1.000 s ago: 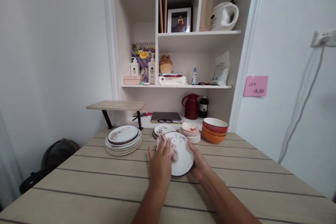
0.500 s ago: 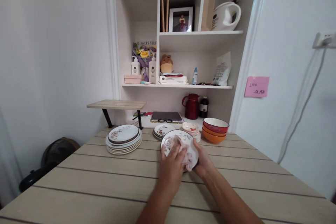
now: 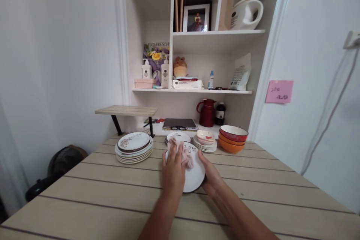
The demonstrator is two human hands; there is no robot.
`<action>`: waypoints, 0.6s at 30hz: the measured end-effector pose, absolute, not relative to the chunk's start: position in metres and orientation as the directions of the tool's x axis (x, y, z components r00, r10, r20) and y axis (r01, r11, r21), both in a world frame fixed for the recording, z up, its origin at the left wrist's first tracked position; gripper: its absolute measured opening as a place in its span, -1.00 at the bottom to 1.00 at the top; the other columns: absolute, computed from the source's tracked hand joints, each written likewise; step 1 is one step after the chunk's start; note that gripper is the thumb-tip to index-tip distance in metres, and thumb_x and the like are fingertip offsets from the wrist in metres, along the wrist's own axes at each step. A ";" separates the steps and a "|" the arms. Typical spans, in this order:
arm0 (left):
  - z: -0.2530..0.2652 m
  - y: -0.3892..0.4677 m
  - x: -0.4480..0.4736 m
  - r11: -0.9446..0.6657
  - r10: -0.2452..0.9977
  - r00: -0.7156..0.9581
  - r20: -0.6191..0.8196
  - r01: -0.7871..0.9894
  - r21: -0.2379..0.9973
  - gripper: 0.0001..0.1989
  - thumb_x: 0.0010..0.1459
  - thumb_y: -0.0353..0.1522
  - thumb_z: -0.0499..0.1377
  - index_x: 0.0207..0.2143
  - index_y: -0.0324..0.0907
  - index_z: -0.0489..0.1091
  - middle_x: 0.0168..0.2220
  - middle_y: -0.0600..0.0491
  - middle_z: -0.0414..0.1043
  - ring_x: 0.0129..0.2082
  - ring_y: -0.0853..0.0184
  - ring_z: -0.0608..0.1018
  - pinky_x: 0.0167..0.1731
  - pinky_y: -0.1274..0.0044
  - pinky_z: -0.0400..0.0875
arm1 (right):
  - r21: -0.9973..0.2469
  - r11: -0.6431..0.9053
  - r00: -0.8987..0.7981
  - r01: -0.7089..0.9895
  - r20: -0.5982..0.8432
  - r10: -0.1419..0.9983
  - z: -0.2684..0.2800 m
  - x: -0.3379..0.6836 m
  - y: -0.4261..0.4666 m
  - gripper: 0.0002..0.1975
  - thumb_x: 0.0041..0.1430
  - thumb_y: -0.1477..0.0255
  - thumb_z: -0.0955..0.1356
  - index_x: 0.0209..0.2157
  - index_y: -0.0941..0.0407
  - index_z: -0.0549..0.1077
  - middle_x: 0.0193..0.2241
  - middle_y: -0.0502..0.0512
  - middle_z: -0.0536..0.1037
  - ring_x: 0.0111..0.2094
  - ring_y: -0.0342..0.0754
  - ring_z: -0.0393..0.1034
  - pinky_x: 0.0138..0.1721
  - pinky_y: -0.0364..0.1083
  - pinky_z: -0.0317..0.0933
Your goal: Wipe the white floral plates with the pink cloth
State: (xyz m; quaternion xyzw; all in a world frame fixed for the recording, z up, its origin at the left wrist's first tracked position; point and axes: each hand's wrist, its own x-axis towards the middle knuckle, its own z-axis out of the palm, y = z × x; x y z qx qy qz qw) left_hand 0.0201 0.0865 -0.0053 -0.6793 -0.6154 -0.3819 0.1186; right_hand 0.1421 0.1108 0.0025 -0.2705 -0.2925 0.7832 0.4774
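My right hand (image 3: 212, 178) grips the right edge of a white plate (image 3: 194, 178) with a dark rim and a brown flower pattern, tilted above the table. Pressed to its upper left face is my left hand (image 3: 173, 172), fingers over a crumpled pale pink cloth (image 3: 186, 158). The cloth and left hand hide part of the pattern. Just behind the plate is a low stack of similar patterned plates (image 3: 177, 136), partly covered by the cloth. Beside that stack, small pinkish bowls (image 3: 205, 137) with red marks sit on a pile of white saucers (image 3: 206, 147).
A taller stack of plates (image 3: 134, 148) stands left on the slatted wooden table (image 3: 112, 191), near a small raised shelf (image 3: 126, 110). Red and orange bowls (image 3: 232, 139) are nested at right. Behind are a red jug (image 3: 207, 113), a dark bottle (image 3: 220, 114) and a laptop (image 3: 180, 123).
My left hand and the cloth have slid toward the plate's upper left. The plate has shifted slightly left and down, uncovering more of its lower face. The camera view has shifted a little.
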 end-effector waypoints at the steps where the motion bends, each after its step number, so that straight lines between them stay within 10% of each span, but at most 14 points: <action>1: -0.006 0.086 0.021 -0.259 0.758 0.003 0.652 0.919 0.297 -0.43 0.23 -0.42 0.03 0.26 0.03 0.02 0.29 -0.01 0.07 0.29 0.23 0.12 0.24 0.11 -0.08 | -0.707 -0.371 -0.399 -0.602 -0.136 0.907 0.002 0.144 0.112 -0.44 0.13 0.10 0.32 0.05 0.19 0.39 -0.07 0.24 0.56 -0.08 0.10 0.47 0.03 0.05 0.25; 7: -0.012 0.083 0.035 -0.505 0.756 0.318 0.572 0.839 0.201 -0.44 0.17 -0.43 0.10 0.20 0.13 0.14 0.28 0.07 0.11 0.28 0.25 0.15 0.26 0.10 -0.15 | -0.636 -0.378 -0.399 -0.672 -0.119 0.909 0.008 0.167 0.126 -0.47 0.19 0.13 0.27 0.00 0.26 0.41 -0.22 0.26 0.62 -0.19 0.07 0.53 -0.08 0.02 0.32; 18: -0.013 0.090 0.014 -0.197 0.738 -0.099 0.668 0.914 0.354 -0.36 0.17 -0.59 -0.07 0.26 0.01 0.01 0.25 -0.01 0.16 0.26 0.26 0.20 0.25 0.07 -0.25 | -0.751 -0.286 -0.275 -0.595 -0.145 0.951 0.013 0.154 0.114 -0.43 0.08 0.08 0.35 -0.01 0.21 0.43 -0.18 0.26 0.61 -0.16 0.11 0.51 -0.01 0.07 0.28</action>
